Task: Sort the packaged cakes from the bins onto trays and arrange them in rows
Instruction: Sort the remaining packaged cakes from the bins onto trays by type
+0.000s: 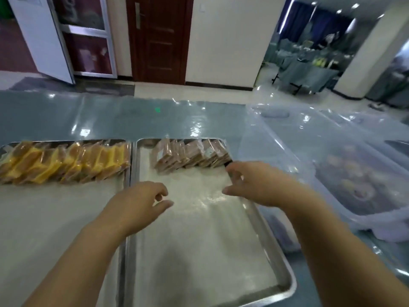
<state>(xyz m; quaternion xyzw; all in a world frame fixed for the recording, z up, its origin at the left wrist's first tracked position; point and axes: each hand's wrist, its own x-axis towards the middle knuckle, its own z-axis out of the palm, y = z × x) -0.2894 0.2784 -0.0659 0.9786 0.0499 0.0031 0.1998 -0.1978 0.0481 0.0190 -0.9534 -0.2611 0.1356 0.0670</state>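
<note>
Two steel trays lie side by side before me. The left tray [66, 218] carries a row of yellow packaged cakes [66, 161] along its far edge. On the right tray [285, 271] a row of brown packaged cakes [190, 155] leans along the far edge. My left hand [139, 202] hovers over the right tray's left side, fingers loosely curled and holding nothing. My right hand [254, 182] is just below the right end of the brown row, fingers relaxed, nothing in its grasp.
A clear plastic bin [332, 165] with more packaged cakes inside stands to the right of the trays, and a second clear bin [389, 134] sits behind it. The trays rest on a glossy blue-grey table [110, 116]. Doors and a white wall are beyond.
</note>
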